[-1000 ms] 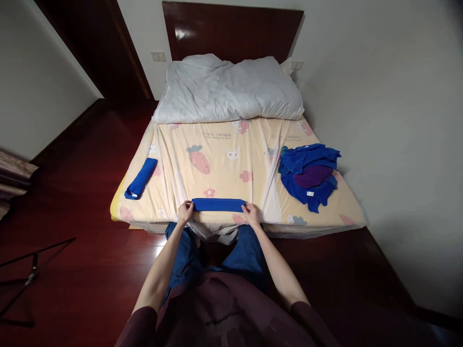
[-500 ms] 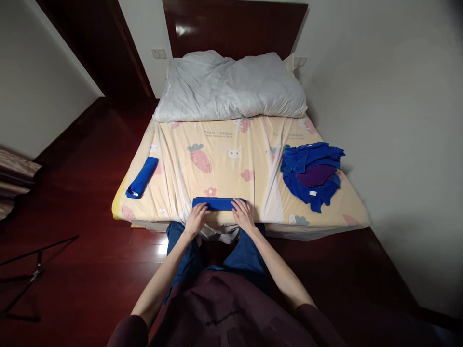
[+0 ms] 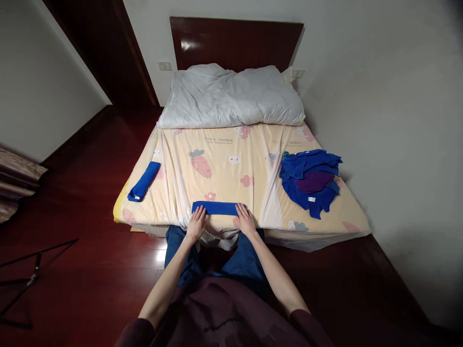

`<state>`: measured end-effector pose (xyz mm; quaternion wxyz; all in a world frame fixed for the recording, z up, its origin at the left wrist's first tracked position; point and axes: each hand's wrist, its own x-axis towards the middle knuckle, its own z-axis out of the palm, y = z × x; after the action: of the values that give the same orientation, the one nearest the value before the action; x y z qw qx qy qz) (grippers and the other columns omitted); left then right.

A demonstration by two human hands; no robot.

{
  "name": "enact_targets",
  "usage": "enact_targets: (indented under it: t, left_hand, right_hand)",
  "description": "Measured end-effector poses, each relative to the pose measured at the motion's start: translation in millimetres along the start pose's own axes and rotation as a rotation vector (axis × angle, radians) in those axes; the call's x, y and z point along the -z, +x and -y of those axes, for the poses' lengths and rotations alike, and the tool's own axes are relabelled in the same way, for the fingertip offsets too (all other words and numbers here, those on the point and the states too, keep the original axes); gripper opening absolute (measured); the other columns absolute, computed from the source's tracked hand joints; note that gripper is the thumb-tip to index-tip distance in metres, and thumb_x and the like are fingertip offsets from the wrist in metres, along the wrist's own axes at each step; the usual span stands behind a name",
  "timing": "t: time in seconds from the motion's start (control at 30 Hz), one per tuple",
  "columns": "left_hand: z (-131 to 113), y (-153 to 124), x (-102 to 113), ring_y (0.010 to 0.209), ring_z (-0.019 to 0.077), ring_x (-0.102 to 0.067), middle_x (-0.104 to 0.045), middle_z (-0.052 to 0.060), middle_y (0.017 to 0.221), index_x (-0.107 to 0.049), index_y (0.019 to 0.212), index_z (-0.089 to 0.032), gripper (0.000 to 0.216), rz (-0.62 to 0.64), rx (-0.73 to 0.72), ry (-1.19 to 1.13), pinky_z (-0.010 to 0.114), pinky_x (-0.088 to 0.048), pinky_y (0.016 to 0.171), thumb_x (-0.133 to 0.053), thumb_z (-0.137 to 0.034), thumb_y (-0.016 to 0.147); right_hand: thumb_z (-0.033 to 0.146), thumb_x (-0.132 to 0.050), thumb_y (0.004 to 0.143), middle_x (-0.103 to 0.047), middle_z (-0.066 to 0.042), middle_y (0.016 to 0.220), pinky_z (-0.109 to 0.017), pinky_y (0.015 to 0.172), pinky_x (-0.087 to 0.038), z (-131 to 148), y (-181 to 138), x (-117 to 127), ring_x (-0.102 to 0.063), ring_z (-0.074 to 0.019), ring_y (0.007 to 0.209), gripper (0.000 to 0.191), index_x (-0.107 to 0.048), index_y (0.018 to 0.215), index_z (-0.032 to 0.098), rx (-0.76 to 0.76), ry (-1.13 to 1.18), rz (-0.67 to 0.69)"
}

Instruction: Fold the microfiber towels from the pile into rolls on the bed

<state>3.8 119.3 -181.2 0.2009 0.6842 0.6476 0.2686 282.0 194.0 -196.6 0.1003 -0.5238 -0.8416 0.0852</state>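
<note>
Left hand (image 3: 197,222) and right hand (image 3: 246,220) lay on folded strip (image 3: 220,208), grip released; roll (image 3: 145,181) left of strip looked done, heap (image 3: 311,182) right of strip unfolded.

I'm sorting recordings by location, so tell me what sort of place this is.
Most likely a bedroom: there is a bed with a cartoon-printed cover, a dark headboard behind it, and a pale, puffy quilt bunched at the head end.
</note>
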Motion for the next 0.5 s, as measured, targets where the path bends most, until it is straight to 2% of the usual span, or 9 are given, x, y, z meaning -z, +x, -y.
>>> enact_targets:
  t: [0.1,0.17,0.23,0.3,0.37,0.5]
  left_hand:
    - [-8.8,-25.5,0.2,0.14,0.0313,-0.041,-0.052,0.016,0.145,-0.058,0.128,-0.018,0.047,-0.1,0.224,-0.303,0.049,-0.032,0.118,-0.063,-0.019,0.081]
    - [-15.9,-36.5,-2.3,0.12,0.0289,-0.061,-0.066,0.015,0.122,-0.063,0.115,-0.018,0.035,-0.137,0.472,-0.648,0.046,-0.044,0.108,-0.067,-0.022,0.081]
    - [-21.5,-36.4,-4.3,0.099,0.0237,-0.07,-0.072,0.013,0.104,-0.064,0.105,-0.015,0.025,-0.17,0.729,-1.047,0.04,-0.053,0.098,-0.069,-0.022,0.082]
    - [-23.6,-24.5,-4.3,0.089,0.0191,-0.072,-0.073,0.013,0.096,-0.064,0.097,-0.013,0.017,-0.215,0.882,-1.314,0.034,-0.056,0.092,-0.069,-0.022,0.085]
    - [-22.0,-5.0,-2.5,0.082,0.0171,-0.072,-0.072,0.012,0.088,-0.062,0.088,-0.012,0.015,-0.259,0.947,-1.387,0.03,-0.058,0.087,-0.069,-0.025,0.086]
    - [-16.1,30.9,0.3,0.064,0.0178,-0.07,-0.066,0.008,0.065,-0.058,0.074,-0.013,0.03,-0.319,1.065,-1.356,0.03,-0.06,0.07,-0.076,-0.036,0.08]
  right_hand:
    - [0.021,-0.036,0.094,-0.027,-0.008,0.161,-0.047,0.119,-0.024,3.0,-3.3,-3.5,-0.021,-0.0233,0.15,0.062,-0.027,0.155,0.016,-0.032,0.012,-0.002]
    - [0.02,-0.038,0.092,-0.027,-0.009,0.161,-0.05,0.12,-0.02,6.2,-4.6,-6.9,-0.02,-0.024,0.15,0.065,-0.026,0.156,0.017,-0.043,0.028,-0.01]
    - [0.02,-0.04,0.091,-0.026,-0.01,0.161,-0.052,0.121,-0.015,8.2,-5.5,-9.3,-0.019,-0.0249,0.151,0.066,-0.026,0.156,0.017,-0.046,0.051,-0.015]
    - [0.023,-0.042,0.091,-0.025,-0.011,0.162,-0.054,0.121,-0.011,8.1,-5.0,-9.6,-0.017,-0.0263,0.151,0.066,-0.028,0.155,0.016,-0.037,0.087,-0.007]
    - [0.026,-0.043,0.093,-0.027,-0.011,0.161,-0.054,0.121,-0.012,5.9,-1.7,-7.5,-0.019,-0.027,0.15,0.06,-0.036,0.152,0.016,-0.036,0.141,0.001]
    - [0.021,-0.039,0.095,-0.047,-0.01,0.151,-0.046,0.12,-0.022,-1.8,16.4,2.1,-0.035,-0.0221,0.144,0.047,-0.055,0.138,0.019,-0.053,0.265,-0.004]
